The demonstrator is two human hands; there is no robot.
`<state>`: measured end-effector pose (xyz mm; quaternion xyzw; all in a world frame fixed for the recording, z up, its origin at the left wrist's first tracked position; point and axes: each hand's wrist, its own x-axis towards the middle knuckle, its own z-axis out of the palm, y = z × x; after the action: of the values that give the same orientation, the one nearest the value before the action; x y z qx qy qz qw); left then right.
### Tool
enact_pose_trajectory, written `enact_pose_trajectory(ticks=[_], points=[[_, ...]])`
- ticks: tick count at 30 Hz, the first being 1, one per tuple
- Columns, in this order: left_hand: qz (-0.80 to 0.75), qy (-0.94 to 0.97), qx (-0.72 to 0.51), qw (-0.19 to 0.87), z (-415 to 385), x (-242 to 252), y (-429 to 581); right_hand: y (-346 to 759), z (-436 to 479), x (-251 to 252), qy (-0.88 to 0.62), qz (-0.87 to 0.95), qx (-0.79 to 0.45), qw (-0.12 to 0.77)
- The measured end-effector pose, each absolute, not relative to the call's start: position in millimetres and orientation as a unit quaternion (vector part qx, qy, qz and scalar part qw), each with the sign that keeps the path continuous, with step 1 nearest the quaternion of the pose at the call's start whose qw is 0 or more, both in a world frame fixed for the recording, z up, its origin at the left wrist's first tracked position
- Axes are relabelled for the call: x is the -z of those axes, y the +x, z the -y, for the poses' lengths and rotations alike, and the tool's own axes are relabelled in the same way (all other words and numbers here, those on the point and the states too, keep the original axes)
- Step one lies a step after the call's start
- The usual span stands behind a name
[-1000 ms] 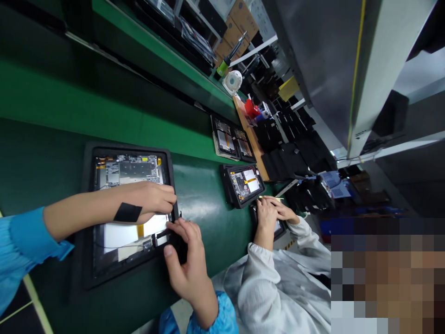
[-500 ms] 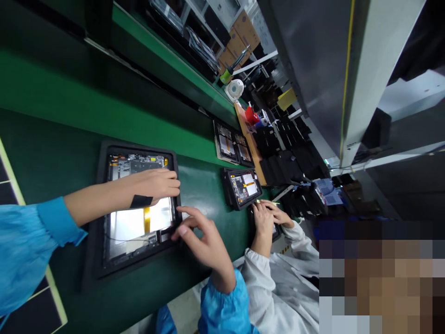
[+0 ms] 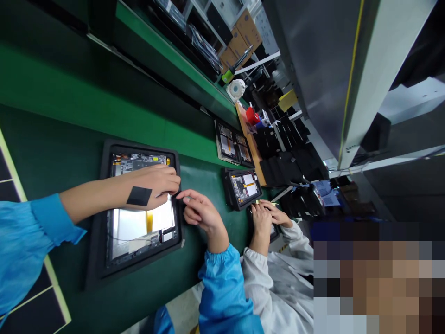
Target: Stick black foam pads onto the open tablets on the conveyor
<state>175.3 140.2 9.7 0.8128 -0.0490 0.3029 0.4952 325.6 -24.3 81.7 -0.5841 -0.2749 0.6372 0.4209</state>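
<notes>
An opened tablet (image 3: pixel 130 227) lies in a black foam tray (image 3: pixel 99 260), its circuit board at the far end and its silver battery with an orange strip nearer me. My left hand (image 3: pixel 158 183) reaches across it, covering its middle. Its fingers are bent and close together at the tray's right side; whatever is under the fingertips is hidden. A black square patch (image 3: pixel 139 195) sits on the back of that hand. Beside the tray's right edge is my right hand (image 3: pixel 202 212), index finger stretched to the rim, other fingers loosely curled, nothing seen in it.
Farther along the green bench, another opened tablet (image 3: pixel 246 184) rests in a foam tray. Beyond it is a pair of opened units (image 3: pixel 227 144) by a wooden strip. A co-worker's hands (image 3: pixel 262 220) are over a device at right. A small white fan (image 3: pixel 237 88) stands at the back.
My right hand has moved up along the tray's right edge, uncovering its lower right corner. The left fingers have bent more, and the hand has turned so the black patch shows more fully.
</notes>
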Motion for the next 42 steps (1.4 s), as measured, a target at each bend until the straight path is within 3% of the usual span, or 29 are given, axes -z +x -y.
enact_pose_trajectory(ticks=[9, 16, 23, 31, 34, 37, 39, 42], points=[[0.084, 0.867, -0.318, 0.374, -145, -5, 175, 330, 25, -86, -0.557, 0.293, -0.661, 0.408], [0.069, 0.884, -0.280, 0.368, -148, -16, 169, 328, 26, -80, -0.545, 0.287, -0.668, 0.418], [-0.038, 0.886, -0.155, 0.434, -143, -32, 167, 329, 22, -75, -0.559, 0.297, -0.660, 0.404], [-0.105, 0.916, -0.184, 0.341, -125, -24, 174, 327, 21, -75, -0.597, 0.334, -0.626, 0.375], [-0.116, 0.920, -0.195, 0.320, -121, -26, 175, 323, 28, -79, -0.648, 0.380, -0.550, 0.366], [-0.118, 0.924, -0.195, 0.308, -119, -31, 174, 314, 43, -84, -0.741, 0.438, -0.360, 0.361], [-0.115, 0.927, -0.193, 0.299, -119, -33, 173, 306, 54, -86, -0.768, 0.499, -0.272, 0.295], [-0.115, 0.930, -0.195, 0.291, -121, -31, 173, 295, 66, -89, -0.762, 0.603, -0.198, 0.128]])
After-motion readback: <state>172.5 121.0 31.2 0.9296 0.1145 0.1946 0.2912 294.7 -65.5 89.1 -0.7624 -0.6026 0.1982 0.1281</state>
